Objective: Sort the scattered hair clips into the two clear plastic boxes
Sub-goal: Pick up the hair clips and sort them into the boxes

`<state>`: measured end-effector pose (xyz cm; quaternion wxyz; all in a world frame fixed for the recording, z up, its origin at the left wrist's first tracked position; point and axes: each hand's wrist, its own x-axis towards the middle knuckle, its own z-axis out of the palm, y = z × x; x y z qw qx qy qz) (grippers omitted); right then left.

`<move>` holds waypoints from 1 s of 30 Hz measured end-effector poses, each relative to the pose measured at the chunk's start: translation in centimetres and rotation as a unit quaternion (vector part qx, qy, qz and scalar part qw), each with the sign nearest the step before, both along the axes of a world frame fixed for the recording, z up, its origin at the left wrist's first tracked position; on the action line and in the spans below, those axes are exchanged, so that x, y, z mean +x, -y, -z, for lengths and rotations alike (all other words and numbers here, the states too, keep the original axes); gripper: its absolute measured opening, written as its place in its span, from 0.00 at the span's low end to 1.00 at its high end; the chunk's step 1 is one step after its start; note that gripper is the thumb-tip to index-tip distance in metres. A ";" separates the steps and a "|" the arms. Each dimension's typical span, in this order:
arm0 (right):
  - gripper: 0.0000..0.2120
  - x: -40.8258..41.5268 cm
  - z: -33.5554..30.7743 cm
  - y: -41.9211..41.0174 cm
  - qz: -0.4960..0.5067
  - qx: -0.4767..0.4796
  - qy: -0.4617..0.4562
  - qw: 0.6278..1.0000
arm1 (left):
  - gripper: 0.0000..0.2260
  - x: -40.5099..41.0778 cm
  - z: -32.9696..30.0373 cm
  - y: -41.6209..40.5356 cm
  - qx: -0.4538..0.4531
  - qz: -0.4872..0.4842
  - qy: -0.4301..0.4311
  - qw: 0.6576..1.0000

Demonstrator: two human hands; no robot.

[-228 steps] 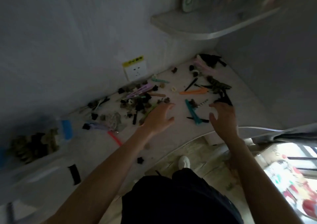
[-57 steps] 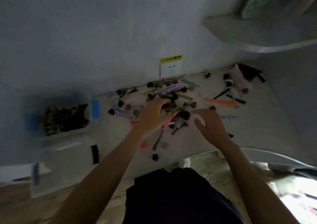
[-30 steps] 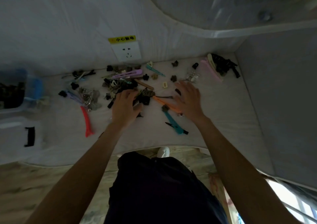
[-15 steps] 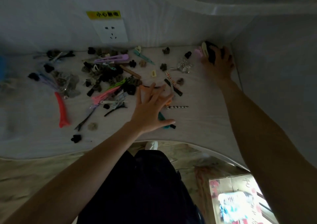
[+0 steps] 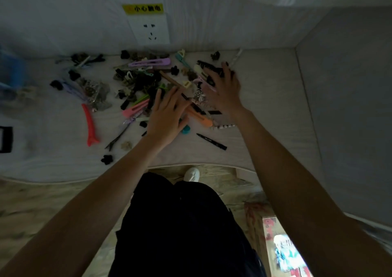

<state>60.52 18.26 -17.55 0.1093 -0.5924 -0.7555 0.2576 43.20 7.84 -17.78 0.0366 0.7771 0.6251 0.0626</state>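
Many hair clips lie scattered on the white tabletop (image 5: 265, 111). Among them are a purple flat clip (image 5: 150, 62), a red long clip (image 5: 90, 124), a pink clip (image 5: 135, 109), an orange clip (image 5: 201, 118) and a black slim clip (image 5: 212, 142). My left hand (image 5: 167, 115) lies flat with straight fingers on the clips in the middle. My right hand (image 5: 222, 90) is spread over a bunch of black and pink clips (image 5: 206, 69) right of the pile. One clear box (image 5: 8, 79) shows blurred at the left edge.
A wall socket (image 5: 150, 29) with a yellow label sits above the pile. A side wall (image 5: 350, 107) closes the table on the right. A clear lid with a black latch (image 5: 6, 139) lies at the left edge. The curved table edge (image 5: 191, 165) runs in front of my legs.
My right hand has come back from the far right corner toward the pile, dragging the black and pink clips with it. My left hand slid slightly up onto the central clips.
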 end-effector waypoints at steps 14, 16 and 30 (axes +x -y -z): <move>0.50 3.8 0.4 16.9 0.013 0.016 0.077 0.997 | 0.24 -5.0 -0.8 6.6 0.046 -0.138 0.122 0.982; 0.47 2.6 1.4 16.2 0.004 0.008 0.118 0.993 | 0.28 -5.4 -0.3 7.1 0.003 -0.177 0.084 0.981; 0.19 -3.1 -3.9 7.8 0.006 0.095 -0.003 0.995 | 0.20 -7.0 -2.6 3.5 -0.001 -0.210 0.198 0.957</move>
